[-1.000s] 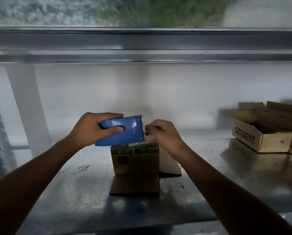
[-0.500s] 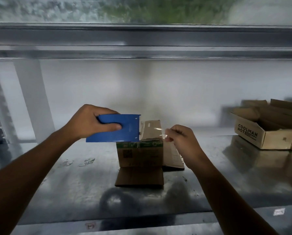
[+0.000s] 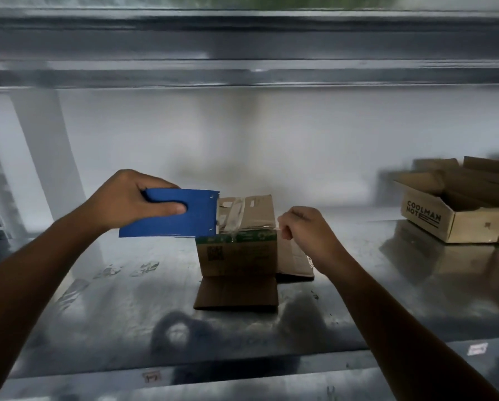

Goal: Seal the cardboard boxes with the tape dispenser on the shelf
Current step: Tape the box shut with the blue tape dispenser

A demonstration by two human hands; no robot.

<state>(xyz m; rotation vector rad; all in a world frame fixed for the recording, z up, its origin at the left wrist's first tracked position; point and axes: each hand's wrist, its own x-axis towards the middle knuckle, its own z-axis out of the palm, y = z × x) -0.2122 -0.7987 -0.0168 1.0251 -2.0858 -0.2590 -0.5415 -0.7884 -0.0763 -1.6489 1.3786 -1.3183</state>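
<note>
Head: left grip (image 3: pixel 135 204) round tape dispenser (image 3: pixel 196 218), right grip (image 3: pixel 306 230) on tape (image 3: pixel 236 232) at box (image 3: pixel 236 256) edge.

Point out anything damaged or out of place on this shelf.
The small box in the middle is unsealed: its front flap lies flat on the shelf, and the upright rear flap carries crumpled, peeling old tape. Torn label scraps also cling to the shelf at left.

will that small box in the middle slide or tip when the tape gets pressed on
Likely slides: the small box sits on a smooth, shiny metal shelf. Probably light: thin cardboard, flaps open. Its upright back flap would probably bend under a push.
</note>
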